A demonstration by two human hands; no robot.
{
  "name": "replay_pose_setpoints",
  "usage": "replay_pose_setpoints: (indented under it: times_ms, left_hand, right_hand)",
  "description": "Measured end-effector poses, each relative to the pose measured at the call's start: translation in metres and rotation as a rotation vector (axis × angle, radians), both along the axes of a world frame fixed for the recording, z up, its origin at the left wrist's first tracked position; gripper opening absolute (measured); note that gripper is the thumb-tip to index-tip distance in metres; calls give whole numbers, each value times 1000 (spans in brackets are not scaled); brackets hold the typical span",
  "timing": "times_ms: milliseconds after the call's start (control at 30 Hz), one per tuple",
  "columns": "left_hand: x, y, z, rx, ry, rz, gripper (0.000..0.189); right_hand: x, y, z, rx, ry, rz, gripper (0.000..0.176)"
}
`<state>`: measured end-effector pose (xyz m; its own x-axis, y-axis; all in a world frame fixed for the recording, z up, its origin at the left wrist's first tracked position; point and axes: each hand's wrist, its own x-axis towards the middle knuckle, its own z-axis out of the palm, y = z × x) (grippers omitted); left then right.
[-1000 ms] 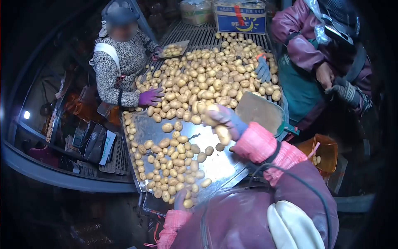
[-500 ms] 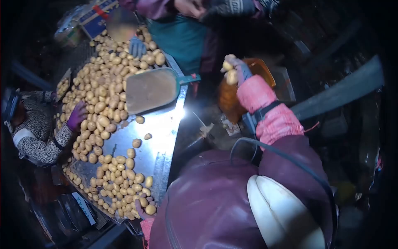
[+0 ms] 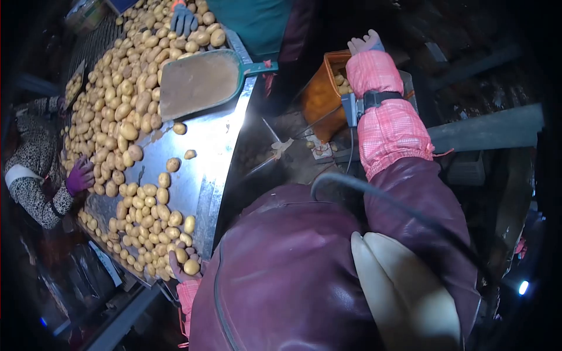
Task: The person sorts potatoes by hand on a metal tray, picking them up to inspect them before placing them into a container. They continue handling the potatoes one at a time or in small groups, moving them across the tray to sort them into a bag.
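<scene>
My right hand (image 3: 364,43) reaches over the rim of an orange basket (image 3: 321,88), its fingers apart with nothing visible between them. Potatoes show inside the basket. At the lower end of the metal table (image 3: 206,169), my left hand (image 3: 175,266) is closed around a potato (image 3: 191,267) beside the potato pile (image 3: 143,216); part of this hand is hidden. A larger heap of potatoes (image 3: 120,111) covers the table's far and left side. On the heap's edge lies a green-rimmed scoop (image 3: 202,82), its handle over the table's right edge.
A co-worker's purple-gloved hand (image 3: 80,175) touches the heap from the left. Another person's grey-blue glove (image 3: 184,20) rests on potatoes at the top. A metal beam (image 3: 486,130) lies right of my arm. A cable (image 3: 386,202) crosses above my right sleeve.
The potatoes that my right hand held are gone from it, and its fingers have spread. My view has shifted, so the table and heap appear higher and further left.
</scene>
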<state>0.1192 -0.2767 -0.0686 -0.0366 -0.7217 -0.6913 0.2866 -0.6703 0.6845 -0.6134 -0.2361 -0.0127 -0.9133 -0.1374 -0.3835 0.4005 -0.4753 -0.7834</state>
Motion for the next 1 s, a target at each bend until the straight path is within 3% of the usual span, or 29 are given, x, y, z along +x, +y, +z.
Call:
replay_pose_setpoints:
  times_ms: [200, 333, 533, 600, 667, 733, 767, 833, 867, 933, 967, 1000]
  left_hand:
    - [-30, 6, 27, 41, 55, 114, 48]
    - [-10, 6, 8, -33, 134, 32, 49]
    - [-7, 8, 3, -87, 133, 19, 50]
    - [-10, 9, 8, -99, 138, 30, 50]
    - [-21, 13, 25, -72, 79, 67, 51]
    - [-1, 8, -7, -114, 246, 42, 51]
    - [0, 12, -7, -82, 342, 69, 49]
    - [2, 15, -14, -112, 259, 47, 48]
    - [2, 12, -14, -121, 221, 21, 47]
    - [0, 14, -5, -126, 193, 21, 48]
    - [-3, 14, -1, -122, 186, 13, 49]
    - [-4, 15, 2, -119, 209, 25, 48]
  right_hand:
    - [34, -65, 1, -220, 14, 105, 55]
    - [90, -119, 28, -215, 9, 85, 48]
    - [159, -194, 33, -334, 70, 358, 26]
    - [194, -210, 43, -362, 74, 424, 10]
    - [197, -236, 19, -445, 47, 606, 11]
    - [197, -273, -5, -507, 101, 807, 22]
    - [231, -274, 34, -480, 73, 738, 25]
    - [251, -286, 64, -542, 68, 840, 25]
    - [234, -311, 58, -651, 104, 996, 23]
    - [261, -342, 71, -852, 34, 930, 14]
    - [272, -353, 77, -819, 16, 880, 9]
    - [285, -362, 85, -785, -1, 831, 14]
